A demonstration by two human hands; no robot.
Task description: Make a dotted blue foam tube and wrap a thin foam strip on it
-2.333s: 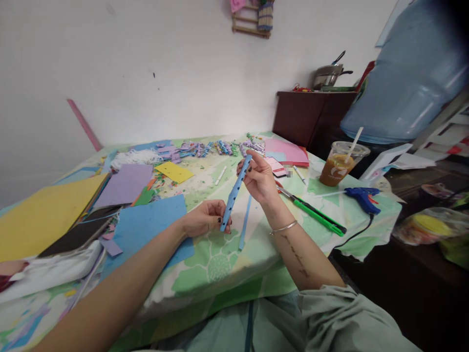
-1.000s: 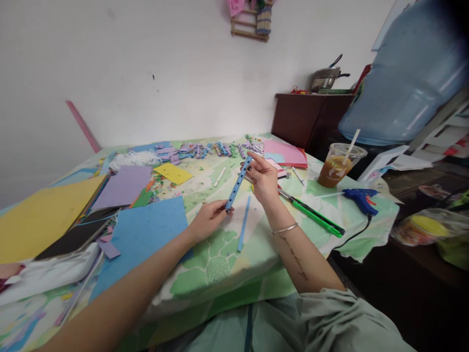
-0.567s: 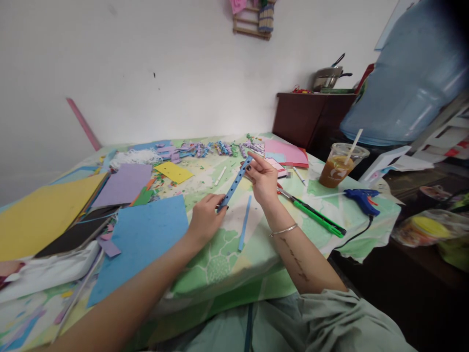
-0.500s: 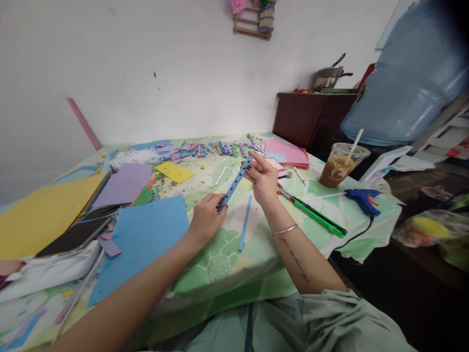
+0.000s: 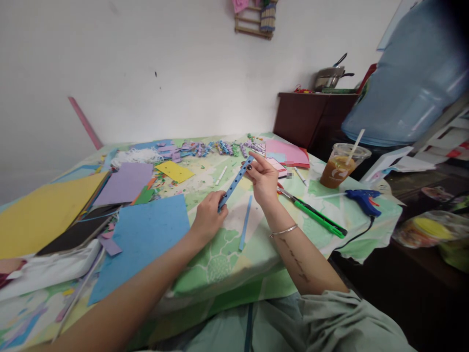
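Item 1: dotted blue strip (image 5: 235, 183), 1 piece, held slantwise above the tabletop (image 5: 266, 249) between the 2 hands, upper end towards the right, dark dots facing the viewer; whether these are holes or marks cannot be told. Left hand (image 5: 208, 215): fingers closed round the lower end, back of the hand uppermost. Right hand (image 5: 264, 178): gripping the upper end between thumb and fingers. Change noted: about 2 seconds ago the left hand pinches with its fingertips and the strip's end shows below them; now that end is tucked into the fingers. The right hand's hold differs little. Meaning, as judged: the strip is under firmer control at the lower end, and the handling is confined to this 1 piece. Item 2: plain blue strip (image 5: 245, 222), flat, below and between the hands, in the same place and untouched. Item 3: blue sheet (image 5: 150, 239), beside the left hand and partly under its forearm. Item 4: yellow card (image 5: 175, 171), beyond the left hand, with dark dots. Item 5: green cutter (image 5: 318, 218), right of the right hand. Item 6: blue glue gun (image 5: 364, 201), farther right. Item 7: curled paper pieces (image 5: 223, 148), in a row beyond both hands.
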